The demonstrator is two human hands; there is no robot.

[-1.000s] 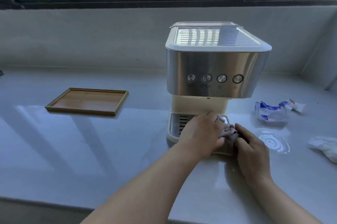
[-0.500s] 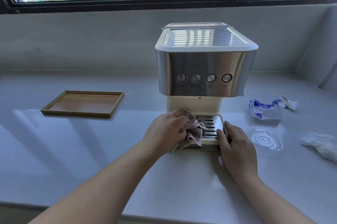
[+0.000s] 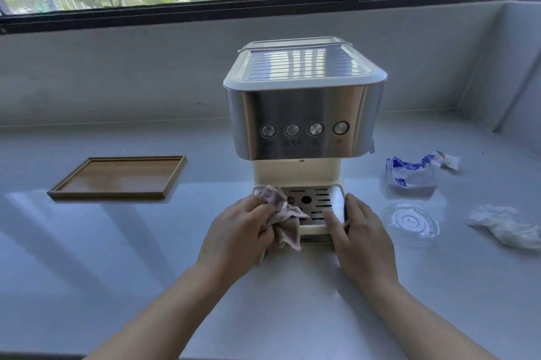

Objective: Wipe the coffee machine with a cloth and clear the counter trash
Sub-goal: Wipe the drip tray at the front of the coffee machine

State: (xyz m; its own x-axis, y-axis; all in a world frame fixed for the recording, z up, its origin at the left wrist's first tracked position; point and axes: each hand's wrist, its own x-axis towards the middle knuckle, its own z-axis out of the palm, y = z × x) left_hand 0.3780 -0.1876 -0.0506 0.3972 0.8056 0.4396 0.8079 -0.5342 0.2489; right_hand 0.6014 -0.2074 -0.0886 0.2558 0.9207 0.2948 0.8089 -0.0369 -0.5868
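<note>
A steel and cream coffee machine [image 3: 304,113] stands on the pale counter [image 3: 117,242]. Its drip tray [image 3: 319,201] sticks out at the front. My left hand [image 3: 237,238] grips a crumpled pinkish cloth [image 3: 282,217] at the tray's left front corner, and the cloth lies partly on the grate. My right hand [image 3: 361,238] holds the tray's right front corner, thumb on the grate. Trash lies to the right: a blue-white wrapper [image 3: 409,172], a clear plastic lid [image 3: 409,220] and a crumpled white tissue [image 3: 506,228].
A wooden tray [image 3: 117,178] lies on the counter to the left of the machine. A grey wall runs behind the counter under a dark-framed window, and a side wall closes the right end. The counter's front edge is close to me.
My left hand has drawn the cloth from the tray's right side across to its left front corner. My right hand let go of the cloth and now holds the tray's right corner.
</note>
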